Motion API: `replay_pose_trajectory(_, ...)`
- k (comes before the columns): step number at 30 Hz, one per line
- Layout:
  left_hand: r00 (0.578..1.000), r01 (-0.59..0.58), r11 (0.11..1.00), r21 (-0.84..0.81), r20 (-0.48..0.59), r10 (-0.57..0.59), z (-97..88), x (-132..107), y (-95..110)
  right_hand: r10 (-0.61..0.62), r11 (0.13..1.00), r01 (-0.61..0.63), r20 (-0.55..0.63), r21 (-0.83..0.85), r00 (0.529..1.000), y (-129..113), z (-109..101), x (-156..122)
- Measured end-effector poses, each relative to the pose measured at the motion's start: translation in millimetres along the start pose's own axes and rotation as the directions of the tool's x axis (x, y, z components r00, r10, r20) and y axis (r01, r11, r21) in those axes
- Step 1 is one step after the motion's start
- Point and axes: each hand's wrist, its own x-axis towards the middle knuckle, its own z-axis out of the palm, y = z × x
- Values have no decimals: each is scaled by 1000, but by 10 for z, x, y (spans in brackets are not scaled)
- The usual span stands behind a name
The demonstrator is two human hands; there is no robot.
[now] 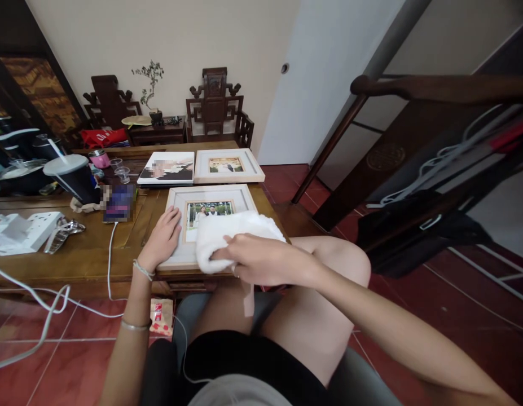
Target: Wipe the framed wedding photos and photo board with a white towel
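A picture frame [174,197] with a pale wooden border and a photo inside lies flat at the table's near right edge. My left hand [166,234] rests on its left side, fingers stretched out and lying flat on the border. In my right hand [261,256] is a folded white cloth [240,225], which lies over the lower right part of the frame and hides part of the photo. My right fingers are closed on the cloth's near edge.
Behind lie a second picture frame [256,163] and a photo album [172,179]. Left of them are a phone [117,204] on a charging cable, a dark cup [77,180] with a straw, and a white power strip [35,231]. A wooden rack [371,163] stands at right.
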Motion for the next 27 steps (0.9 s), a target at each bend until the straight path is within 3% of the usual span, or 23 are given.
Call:
replay_pose_trajectory(2,1000,-5,1000,-6,0,5,1,-1,-5,-15,1000,15,-6,4,1000,-74,43,4)
replay_pose_trajectory(4,1000,-9,1000,-14,7,10,2,-1,-16,-6,999,2,-98,-36,995,-39,159,111)
replay_pose_trajectory(8,1000,-10,999,-40,15,10,-1,1,-33,29,986,-81,-324,-147,946,370,333,515)
replay_pose_trajectory(12,999,-21,998,-54,23,22,-7,-3,-30,175,939,-289,-463,-187,869,909,163,938)
replay_pose_trajectory(15,999,-21,998,-54,24,22,-4,-7,-27,242,923,-352,-477,-156,845,1069,17,1127)
replay_pose_trajectory(17,1000,-18,998,-54,17,19,1,-10,-30,211,939,-303,-422,-163,881,1003,17,1147)
replay_pose_trajectory(20,1000,-17,998,-55,3,18,7,-10,-36,116,962,-184,-309,-203,944,719,120,1004)
replay_pose_trajectory(23,1000,-14,999,-48,1,14,9,-4,-35,57,978,-95,-196,-188,979,373,181,700)
replay_pose_trajectory(27,1000,6,999,-33,4,-6,-1,9,-1,1,997,-1,4,-73,1000,28,97,275)
